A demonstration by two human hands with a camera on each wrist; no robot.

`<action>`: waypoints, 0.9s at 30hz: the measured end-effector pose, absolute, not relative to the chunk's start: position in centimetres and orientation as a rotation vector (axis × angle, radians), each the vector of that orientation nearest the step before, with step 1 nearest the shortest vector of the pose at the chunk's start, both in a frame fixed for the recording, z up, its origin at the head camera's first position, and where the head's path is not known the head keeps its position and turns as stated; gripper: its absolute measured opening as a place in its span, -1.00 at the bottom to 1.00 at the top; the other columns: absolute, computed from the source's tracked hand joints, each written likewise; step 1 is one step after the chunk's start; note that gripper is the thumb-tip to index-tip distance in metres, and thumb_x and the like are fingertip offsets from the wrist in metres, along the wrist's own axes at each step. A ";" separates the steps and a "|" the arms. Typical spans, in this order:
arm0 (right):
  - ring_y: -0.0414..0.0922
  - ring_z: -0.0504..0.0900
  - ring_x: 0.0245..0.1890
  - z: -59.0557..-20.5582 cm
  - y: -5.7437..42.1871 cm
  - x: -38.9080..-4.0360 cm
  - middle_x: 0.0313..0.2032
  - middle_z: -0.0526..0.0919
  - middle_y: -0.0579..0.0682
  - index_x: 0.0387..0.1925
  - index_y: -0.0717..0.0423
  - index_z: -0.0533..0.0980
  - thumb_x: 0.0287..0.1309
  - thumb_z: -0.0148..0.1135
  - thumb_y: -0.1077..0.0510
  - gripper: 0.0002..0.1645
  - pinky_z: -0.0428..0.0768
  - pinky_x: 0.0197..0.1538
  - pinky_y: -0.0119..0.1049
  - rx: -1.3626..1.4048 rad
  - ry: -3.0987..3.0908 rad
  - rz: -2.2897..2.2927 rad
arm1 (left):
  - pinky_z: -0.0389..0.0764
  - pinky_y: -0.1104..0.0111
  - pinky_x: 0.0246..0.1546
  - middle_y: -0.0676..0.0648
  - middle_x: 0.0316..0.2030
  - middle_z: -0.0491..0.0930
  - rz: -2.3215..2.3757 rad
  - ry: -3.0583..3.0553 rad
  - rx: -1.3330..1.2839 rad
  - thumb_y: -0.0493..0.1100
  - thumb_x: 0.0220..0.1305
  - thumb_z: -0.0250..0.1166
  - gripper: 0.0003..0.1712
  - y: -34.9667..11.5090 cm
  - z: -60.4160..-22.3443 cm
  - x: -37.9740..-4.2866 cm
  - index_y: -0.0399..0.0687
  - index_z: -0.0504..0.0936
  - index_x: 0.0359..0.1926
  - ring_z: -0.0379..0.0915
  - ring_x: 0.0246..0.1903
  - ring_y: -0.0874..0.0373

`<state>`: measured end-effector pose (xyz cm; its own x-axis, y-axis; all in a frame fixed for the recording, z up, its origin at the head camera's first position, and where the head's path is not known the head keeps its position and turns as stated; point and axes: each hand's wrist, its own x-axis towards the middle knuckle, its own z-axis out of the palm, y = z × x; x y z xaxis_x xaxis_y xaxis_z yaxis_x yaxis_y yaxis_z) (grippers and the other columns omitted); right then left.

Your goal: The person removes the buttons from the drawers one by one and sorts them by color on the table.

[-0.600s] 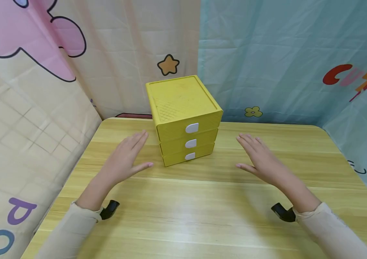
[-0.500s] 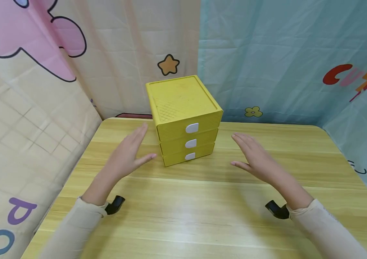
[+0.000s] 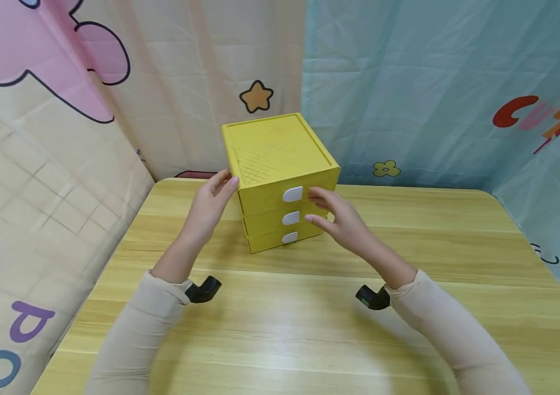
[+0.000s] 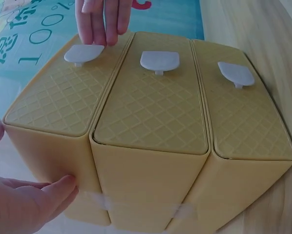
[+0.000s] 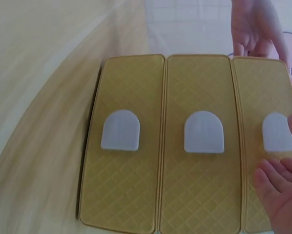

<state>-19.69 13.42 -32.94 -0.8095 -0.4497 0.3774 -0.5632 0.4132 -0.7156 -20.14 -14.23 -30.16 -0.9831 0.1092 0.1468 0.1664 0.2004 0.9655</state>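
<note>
A yellow three-drawer box stands on the table, its drawers closed, each with a white pull tab. In the head view my left hand is at the box's upper left edge, thumb near the top corner. The left wrist view shows its fingers lying against the side wall of the top drawer level. My right hand is in front of the box's right side, fingers bent loosely with a gap from the thumb. In the right wrist view, its fingertips are close to the top drawer's white tab, holding nothing.
The wooden table extends around the box. Behind it hangs a printed curtain, with another patterned cloth along the left. Black wrist-worn pieces stick out from both sleeves.
Both hands have moved inward and forward to the box. The left now reaches its upper left edge, and the right has come in front of the top drawer. The box has stayed put.
</note>
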 end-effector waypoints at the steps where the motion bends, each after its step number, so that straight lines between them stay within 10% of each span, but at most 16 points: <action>1: -0.02 0.39 0.09 -33.0 13.0 -19.8 0.08 0.39 0.16 0.19 0.30 0.25 0.10 0.20 0.19 -0.37 0.33 0.11 -0.26 0.894 -2.503 1.434 | 0.11 0.24 0.19 -0.14 0.31 0.06 -1.964 -2.401 -0.254 0.17 0.24 0.05 -0.16 -14.1 -30.1 -20.2 -0.23 0.01 0.35 0.01 0.25 0.08; 27: 0.20 0.57 -0.30 -31.1 9.6 -18.9 -0.36 0.57 0.35 -0.29 0.48 0.47 0.09 0.17 0.35 -0.81 0.54 -0.23 -0.37 0.474 -2.264 1.871 | 0.06 0.23 0.21 -0.12 0.31 0.04 -2.065 -2.374 -0.279 0.12 0.26 0.08 -0.19 -13.8 -30.0 -20.4 -0.22 0.00 0.35 0.02 0.25 0.09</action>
<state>-18.93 9.63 -31.07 -0.9359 -0.1366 0.3246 -0.3446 0.1640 -0.9243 -20.36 -13.81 -29.97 -0.9842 0.1440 0.1030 0.1219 0.1298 0.9840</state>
